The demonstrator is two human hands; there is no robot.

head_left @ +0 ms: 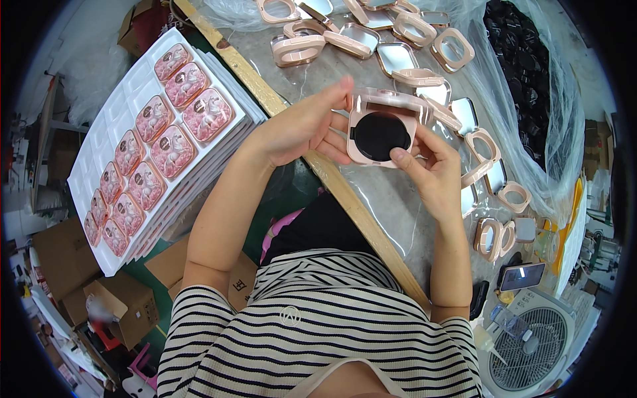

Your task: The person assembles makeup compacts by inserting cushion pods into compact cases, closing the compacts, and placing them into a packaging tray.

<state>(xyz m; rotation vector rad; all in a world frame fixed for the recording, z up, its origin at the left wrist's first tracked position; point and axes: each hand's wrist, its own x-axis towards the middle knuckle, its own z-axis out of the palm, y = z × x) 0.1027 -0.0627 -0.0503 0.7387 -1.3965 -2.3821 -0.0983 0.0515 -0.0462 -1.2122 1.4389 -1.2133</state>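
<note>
In front of me I hold an open pink compact case (357, 149) over the table. A round black disc (383, 137) with a small side tab sits in its well. The clear-looking lid (391, 99) stands up at the far side. My right hand (434, 166) grips the lower right corner, its thumb on the rim beside the disc. My left hand (305, 126) is at the left side, thumb by the lid's corner and fingers against the case's edge. Several similar pink cases with mirrors (396, 58) lie open around the table.
A stack of white trays (99, 159) with pink patterned square lids (207, 114) stands to the left. A plastic bag of black pieces (521, 73) lies at the far right. A phone (522, 276) and a fan (527, 345) are near right. The table's wooden edge (348, 199) runs diagonally before me.
</note>
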